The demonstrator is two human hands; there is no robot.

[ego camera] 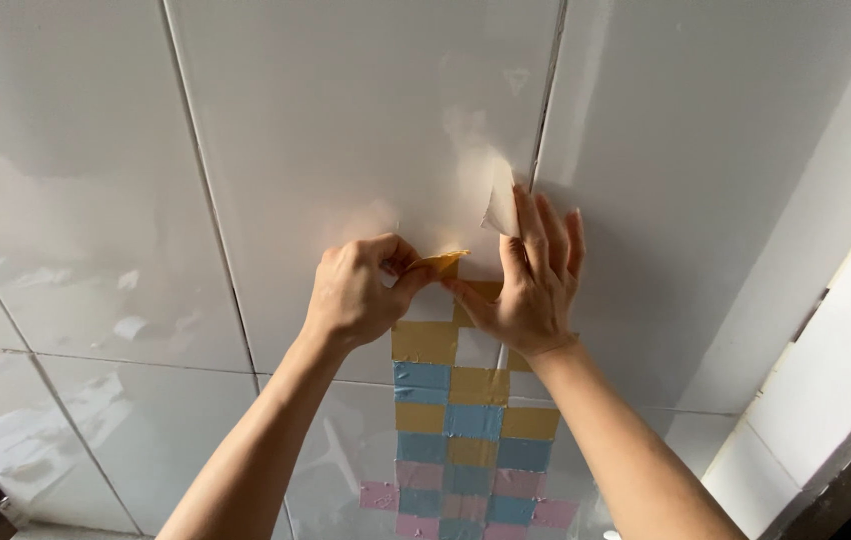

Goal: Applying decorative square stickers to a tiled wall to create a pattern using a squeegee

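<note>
A patchwork of square stickers in yellow, blue and pink (461, 420) covers part of a glossy white tiled wall (346, 130). My left hand (361, 290) pinches a yellow sticker (438, 263) whose edge curls off the tile at the top of the patchwork. My right hand (531, 280) lies against the wall just to the right, thumb near the same sticker, fingers spread upward. A small white backing paper (499, 208) sticks up between the right fingers and the wall.
Grout lines (208, 190) split the wall into large tiles. A white door or window frame (826, 350) runs along the right side, with a dark edge at the bottom right corner.
</note>
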